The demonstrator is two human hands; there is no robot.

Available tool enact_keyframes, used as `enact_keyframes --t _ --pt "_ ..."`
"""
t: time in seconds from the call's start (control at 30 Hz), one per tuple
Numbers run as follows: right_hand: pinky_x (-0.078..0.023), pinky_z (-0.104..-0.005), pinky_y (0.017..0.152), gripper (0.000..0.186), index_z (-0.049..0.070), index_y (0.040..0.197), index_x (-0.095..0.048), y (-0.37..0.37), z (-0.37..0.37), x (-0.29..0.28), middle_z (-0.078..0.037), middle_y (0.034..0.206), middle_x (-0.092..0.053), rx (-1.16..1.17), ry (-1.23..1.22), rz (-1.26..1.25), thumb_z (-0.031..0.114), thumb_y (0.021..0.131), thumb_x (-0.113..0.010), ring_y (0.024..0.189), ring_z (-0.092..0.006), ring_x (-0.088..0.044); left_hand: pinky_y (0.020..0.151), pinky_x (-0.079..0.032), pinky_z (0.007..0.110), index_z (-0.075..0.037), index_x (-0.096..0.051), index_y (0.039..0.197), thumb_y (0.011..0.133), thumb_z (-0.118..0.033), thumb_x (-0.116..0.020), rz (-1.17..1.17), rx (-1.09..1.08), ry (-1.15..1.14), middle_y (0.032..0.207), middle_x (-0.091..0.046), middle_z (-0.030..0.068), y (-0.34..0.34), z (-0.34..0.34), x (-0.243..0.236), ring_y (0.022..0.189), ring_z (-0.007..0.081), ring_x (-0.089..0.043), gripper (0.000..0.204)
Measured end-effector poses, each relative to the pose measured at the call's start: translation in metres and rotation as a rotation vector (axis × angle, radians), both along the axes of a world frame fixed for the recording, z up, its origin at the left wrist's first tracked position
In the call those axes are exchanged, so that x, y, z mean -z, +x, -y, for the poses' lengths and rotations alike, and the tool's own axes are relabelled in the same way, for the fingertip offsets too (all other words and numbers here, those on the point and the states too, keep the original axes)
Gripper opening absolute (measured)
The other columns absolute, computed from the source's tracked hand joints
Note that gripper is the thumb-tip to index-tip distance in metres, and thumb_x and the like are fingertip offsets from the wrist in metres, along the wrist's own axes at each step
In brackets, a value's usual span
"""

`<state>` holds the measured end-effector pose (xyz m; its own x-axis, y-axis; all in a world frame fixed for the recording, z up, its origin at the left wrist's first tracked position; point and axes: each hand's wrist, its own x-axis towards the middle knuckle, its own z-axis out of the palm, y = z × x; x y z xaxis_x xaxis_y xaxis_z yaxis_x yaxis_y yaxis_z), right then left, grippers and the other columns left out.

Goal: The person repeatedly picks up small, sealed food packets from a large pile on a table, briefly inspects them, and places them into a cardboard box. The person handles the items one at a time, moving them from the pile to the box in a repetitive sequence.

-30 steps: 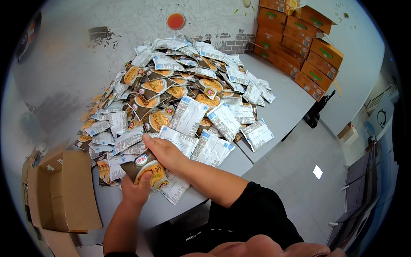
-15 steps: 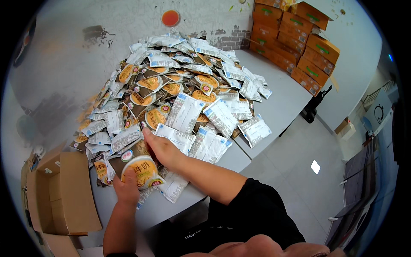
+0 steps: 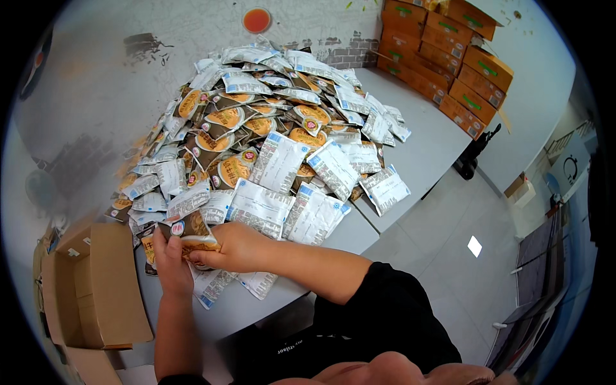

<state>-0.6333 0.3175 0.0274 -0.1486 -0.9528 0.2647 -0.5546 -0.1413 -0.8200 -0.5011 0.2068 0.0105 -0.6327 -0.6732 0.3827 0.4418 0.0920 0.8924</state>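
Both of my hands are closed on a brown food packet (image 3: 194,226) with an orange bowl picture, at the near left edge of a big pile. My left hand (image 3: 173,263) grips its left end, thumb on the upper face. From the right, my right hand (image 3: 234,248) wraps round the other end, and the packet looks bent between them. Whether more than one packet is held, I cannot tell. Beyond the hands, the heaped pile (image 3: 224,119) shows brown fronts and silver-white backs. Just past my right hand lies a white-backed packet (image 3: 260,208), face down.
An open, bare-sided cardboard box (image 3: 119,282) stands left of my left hand. Orange cartons (image 3: 443,58) are stacked at the far right of the grey table (image 3: 417,128). A grey wall with a red round spot (image 3: 256,20) rises behind the pile. Tiled floor (image 3: 443,244) lies to the right.
My right hand has come down and toward me, from the packet's upper edge to its right end. The packet has tipped and bent, so its front shows less.
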Motion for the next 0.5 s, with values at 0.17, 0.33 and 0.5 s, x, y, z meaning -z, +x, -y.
enact_keyframes --t 0.17,0.33,0.5 --pt "-0.048 -0.0446 0.064 0.048 0.002 0.082 -0.065 0.009 -0.001 -0.002 -0.021 0.071 -0.062 -0.010 0.106 -0.214 0.050 0.084 -0.059 0.069 -0.0385 -0.061 0.069 -0.044 0.023 -0.005 -0.054 0.094 0.098 -0.028 -0.045 0.024 -0.198 0.079 0.084 -0.051 0.0013 -0.003 -0.008 -0.009 0.078 0.0082 -0.051 0.026" --pt "-0.048 -0.0439 0.063 0.052 0.000 0.077 -0.063 0.012 0.000 0.010 -0.020 0.068 -0.061 -0.099 -0.007 -0.273 0.051 0.084 -0.059 0.067 -0.0388 -0.060 0.064 -0.043 0.023 -0.007 -0.053 0.081 0.099 -0.037 -0.043 0.016 -0.168 0.247 0.076 -0.051 0.0013 0.001 0.002 -0.005 0.069 0.0085 -0.050 0.036" --pt "-0.048 -0.0440 0.061 0.051 0.001 0.076 -0.062 0.012 0.003 0.012 -0.020 0.068 -0.060 0.003 -0.017 -0.230 0.051 0.084 -0.059 0.065 -0.0390 -0.059 0.069 -0.045 0.026 -0.006 -0.053 0.092 0.099 -0.037 -0.043 -0.044 -0.019 0.379 0.081 -0.055 0.0030 0.000 -0.011 -0.021 0.077 0.0107 -0.054 0.033"
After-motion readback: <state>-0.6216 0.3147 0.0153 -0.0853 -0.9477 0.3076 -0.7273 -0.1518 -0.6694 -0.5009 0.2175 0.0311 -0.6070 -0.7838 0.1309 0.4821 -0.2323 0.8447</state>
